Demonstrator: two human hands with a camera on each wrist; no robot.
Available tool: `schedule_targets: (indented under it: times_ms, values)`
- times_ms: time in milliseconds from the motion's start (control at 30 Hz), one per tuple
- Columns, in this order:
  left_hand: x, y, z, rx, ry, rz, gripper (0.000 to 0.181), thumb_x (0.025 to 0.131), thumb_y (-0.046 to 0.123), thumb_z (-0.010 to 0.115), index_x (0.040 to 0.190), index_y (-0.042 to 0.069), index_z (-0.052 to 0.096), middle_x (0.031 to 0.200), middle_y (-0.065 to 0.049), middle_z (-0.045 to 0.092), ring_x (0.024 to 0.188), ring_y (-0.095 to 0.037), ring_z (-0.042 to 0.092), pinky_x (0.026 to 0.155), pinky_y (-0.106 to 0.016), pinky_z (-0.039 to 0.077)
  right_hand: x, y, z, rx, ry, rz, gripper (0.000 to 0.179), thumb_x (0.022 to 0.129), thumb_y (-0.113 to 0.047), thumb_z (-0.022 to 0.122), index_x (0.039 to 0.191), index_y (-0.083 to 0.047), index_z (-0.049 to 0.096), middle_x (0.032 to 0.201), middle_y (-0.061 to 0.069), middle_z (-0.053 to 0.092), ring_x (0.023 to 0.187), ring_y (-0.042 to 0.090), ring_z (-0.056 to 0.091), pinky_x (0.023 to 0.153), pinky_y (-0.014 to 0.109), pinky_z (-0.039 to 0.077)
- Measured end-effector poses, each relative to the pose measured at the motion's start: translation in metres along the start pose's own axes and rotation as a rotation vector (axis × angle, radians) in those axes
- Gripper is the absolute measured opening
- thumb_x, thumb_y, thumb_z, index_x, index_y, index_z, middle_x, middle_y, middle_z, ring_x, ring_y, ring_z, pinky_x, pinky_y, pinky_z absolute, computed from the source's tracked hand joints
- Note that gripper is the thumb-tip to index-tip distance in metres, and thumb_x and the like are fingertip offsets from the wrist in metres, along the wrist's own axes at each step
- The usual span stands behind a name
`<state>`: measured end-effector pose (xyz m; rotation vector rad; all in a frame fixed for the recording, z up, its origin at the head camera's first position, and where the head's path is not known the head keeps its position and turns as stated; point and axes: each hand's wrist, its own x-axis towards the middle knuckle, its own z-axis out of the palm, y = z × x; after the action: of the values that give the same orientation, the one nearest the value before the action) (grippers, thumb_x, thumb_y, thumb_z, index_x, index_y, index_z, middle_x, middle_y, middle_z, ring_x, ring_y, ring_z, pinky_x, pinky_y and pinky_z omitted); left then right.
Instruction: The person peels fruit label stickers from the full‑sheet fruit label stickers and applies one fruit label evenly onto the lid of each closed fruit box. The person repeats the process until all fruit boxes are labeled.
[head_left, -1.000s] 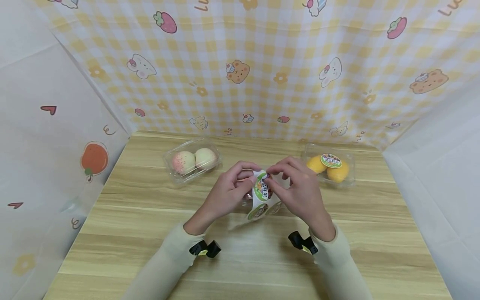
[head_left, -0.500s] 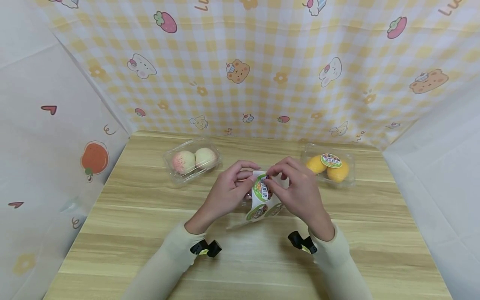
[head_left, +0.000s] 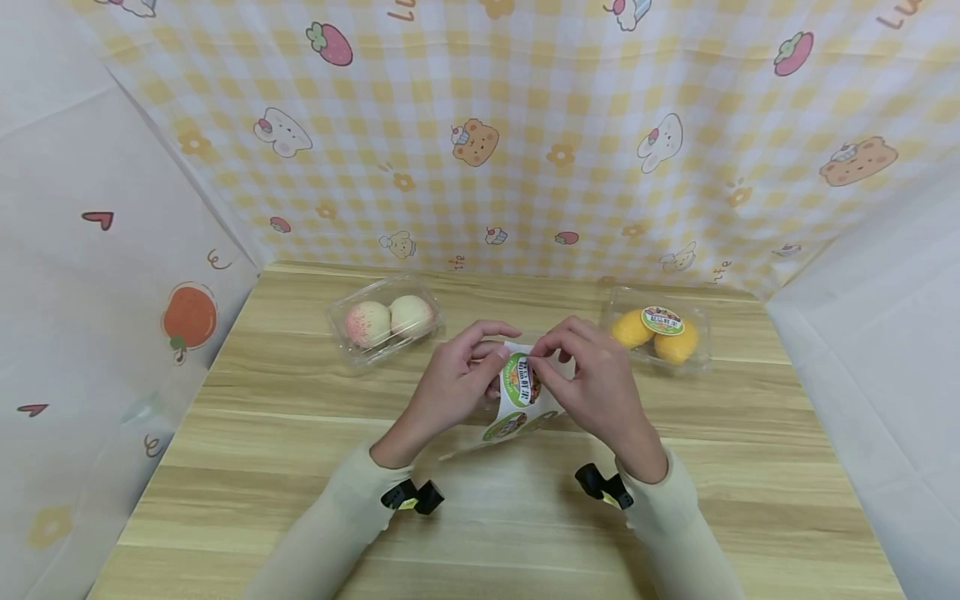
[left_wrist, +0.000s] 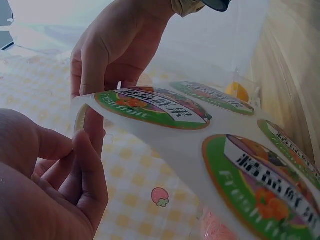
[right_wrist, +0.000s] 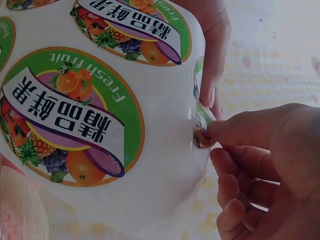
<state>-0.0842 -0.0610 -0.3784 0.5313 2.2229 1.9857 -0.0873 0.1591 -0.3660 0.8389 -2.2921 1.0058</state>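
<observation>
Pinching the rim of a printed label (right_wrist: 204, 136) between thumb and finger, the right hand (head_left: 596, 379) works at the edge of a "Fresh fruit" sticker sheet (head_left: 517, 408) near the centre of the head frame. That label bends up from the white backing in the right wrist view, its green border and printed fruit showing beside the thumb tip. The left hand (head_left: 457, 379), just left of centre, grips the sheet's far edge with its thumb over the paper; its fingers are curved and partly hidden. The sheet slopes toward the lower left of that frame, with more oval labels along it. Large in the left part of the right wrist view, one label shows oranges, a pineapple and dark grapes beneath green lettering.

Left of centre in the head frame, a clear plastic clamshell box (head_left: 360, 360) holds two peaches (head_left: 368, 325), the left one blushed pink. Right of centre, another transparent fruit box (head_left: 697, 315) holds two yellow lemons (head_left: 676, 343), with an oval fruit label (head_left: 663, 321) on its lid. Both boxes rest on the wood-grain table (head_left: 480, 533). Yellow gingham cloth (head_left: 517, 187) printed with bears and strawberries fills the top of the frame. Cream sleeves (head_left: 330, 517) enter from the bottom, a small black camera (head_left: 412, 497) at each wrist.
</observation>
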Motion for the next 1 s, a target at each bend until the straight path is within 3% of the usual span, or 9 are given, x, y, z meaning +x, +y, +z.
schedule_targets:
  times_ms: [333,600,867,1000]
  values:
    - [-0.0014,0.0,-0.0011,0.032,0.018,-0.003,0.03,0.113,0.011,0.058,0.14,0.007,0.07,0.108,-0.009,0.082,0.069,-0.031,0.065,0.062,-0.028,0.055,-0.0019,0.0012,0.0017,0.001,-0.052,-0.031,0.015,0.091,-0.001,0.086,0.092,-0.01,0.073,0.092,-0.001,0.07,0.077,0.019,0.061,0.06,0.031,0.047]
    - [-0.0018,-0.0026,-0.0032,0.056,0.031,-0.005,0.032,0.114,0.013,0.056,0.143,0.011,0.071,0.104,-0.007,0.081,0.071,-0.042,0.065,0.061,-0.025,0.052,-0.004,-0.0018,0.001,0.02,-0.108,-0.01,0.015,0.094,-0.002,0.083,0.094,-0.01,0.071,0.095,-0.002,0.069,0.08,0.018,0.059,0.067,0.034,0.05]
    - [-0.0015,-0.0043,-0.0059,0.038,0.051,-0.038,0.032,0.114,0.012,0.057,0.143,0.011,0.07,0.111,-0.01,0.081,0.07,-0.026,0.068,0.062,-0.025,0.055,-0.0049,-0.0034,-0.0003,0.027,-0.115,-0.02,0.017,0.095,-0.002,0.083,0.094,-0.01,0.069,0.095,-0.002,0.067,0.081,0.017,0.058,0.066,0.032,0.049]
    - [-0.0015,-0.0045,-0.0075,0.045,0.074,-0.054,0.03,0.113,0.012,0.059,0.141,0.011,0.072,0.111,-0.01,0.081,0.074,-0.038,0.069,0.061,-0.024,0.054,-0.0053,-0.0037,-0.001,0.038,-0.114,-0.019,0.017,0.095,-0.002,0.083,0.095,-0.011,0.069,0.095,-0.002,0.066,0.081,0.017,0.058,0.062,0.03,0.046]
